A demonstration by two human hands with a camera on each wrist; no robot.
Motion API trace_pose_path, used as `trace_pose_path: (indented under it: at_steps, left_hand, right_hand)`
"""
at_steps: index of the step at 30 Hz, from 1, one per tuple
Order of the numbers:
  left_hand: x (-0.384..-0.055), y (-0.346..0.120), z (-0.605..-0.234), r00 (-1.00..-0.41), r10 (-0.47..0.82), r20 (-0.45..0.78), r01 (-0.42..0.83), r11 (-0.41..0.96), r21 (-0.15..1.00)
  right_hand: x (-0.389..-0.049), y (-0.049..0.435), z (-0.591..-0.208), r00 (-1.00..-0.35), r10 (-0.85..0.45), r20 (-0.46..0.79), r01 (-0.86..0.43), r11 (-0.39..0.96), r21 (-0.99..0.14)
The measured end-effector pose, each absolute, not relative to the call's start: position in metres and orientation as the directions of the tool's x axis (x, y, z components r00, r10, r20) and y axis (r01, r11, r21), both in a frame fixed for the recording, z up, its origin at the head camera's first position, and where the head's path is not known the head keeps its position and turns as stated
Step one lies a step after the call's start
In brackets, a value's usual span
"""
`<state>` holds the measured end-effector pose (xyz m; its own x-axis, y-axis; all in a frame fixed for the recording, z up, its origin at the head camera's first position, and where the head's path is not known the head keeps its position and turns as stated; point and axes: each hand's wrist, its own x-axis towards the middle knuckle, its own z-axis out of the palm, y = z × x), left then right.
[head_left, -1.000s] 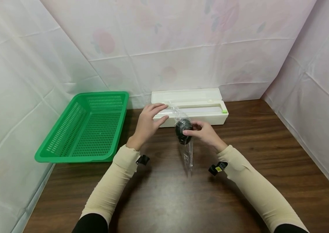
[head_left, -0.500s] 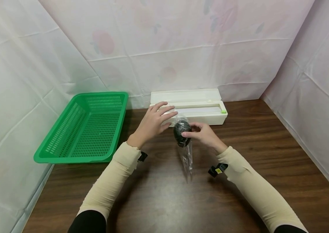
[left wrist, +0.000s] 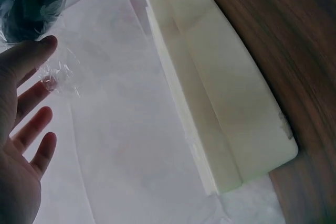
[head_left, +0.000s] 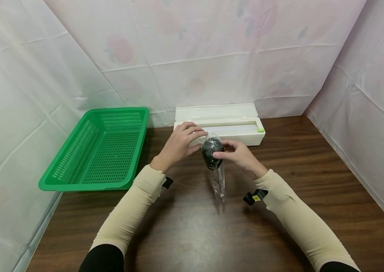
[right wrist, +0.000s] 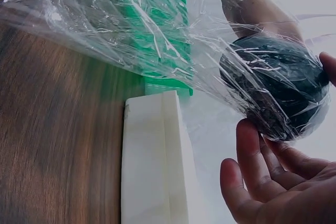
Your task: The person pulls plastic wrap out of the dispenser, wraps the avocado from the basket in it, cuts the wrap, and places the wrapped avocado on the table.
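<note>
A dark oval thing (head_left: 212, 152), tightly wrapped in clear cling film, is held up over the table in front of the white box. My right hand (head_left: 241, 158) grips its right side between thumb and fingers. Loose film (head_left: 218, 185) hangs below it as a long twisted tail. On the other side my left hand (head_left: 179, 143) has its fingers spread, with fingertips right at the short film end (left wrist: 63, 74) by the top of the dark thing. In the right wrist view the wrapped dark thing (right wrist: 275, 85) shines through the creased film.
Behind the hands stands a white cling film box (head_left: 242, 139) with its lid (head_left: 217, 111) raised and a film roll inside. To the left is a green plastic basket (head_left: 93, 186). White cloth (head_left: 195, 56) hangs behind the brown wooden table (head_left: 192, 234).
My left hand has moved right, toward the top of the wrapped thing, where the film end no longer stands up. My right hand keeps its grip, moving hardly at all.
</note>
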<state>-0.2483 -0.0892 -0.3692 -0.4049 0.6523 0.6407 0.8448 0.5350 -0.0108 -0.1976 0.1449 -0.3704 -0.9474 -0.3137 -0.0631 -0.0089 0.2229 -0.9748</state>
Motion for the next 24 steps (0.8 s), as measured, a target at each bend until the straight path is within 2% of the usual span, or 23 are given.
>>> trace_pose_path:
  at_steps: [9,13,24]
  left_hand:
    - [-0.248,-0.086,-0.371,-0.423,0.621,0.659,0.862,0.501,0.082]
    - [-0.249,-0.086,-0.371,-0.423,0.622,0.659,0.852,0.52,0.057]
    - [-0.251,-0.092,-0.363,-0.363,0.626,0.691,0.847,0.531,-0.036]
  right_hand:
    - [-0.194,0.145,-0.369,-0.948,-0.312,-0.068,0.002,0.205,-0.979]
    - [-0.195,0.145,-0.372,-0.934,-0.35,-0.065,-0.005,0.197,-0.98]
    - [-0.196,0.147,-0.379,-0.916,-0.394,-0.073,-0.024,0.236,-0.971]
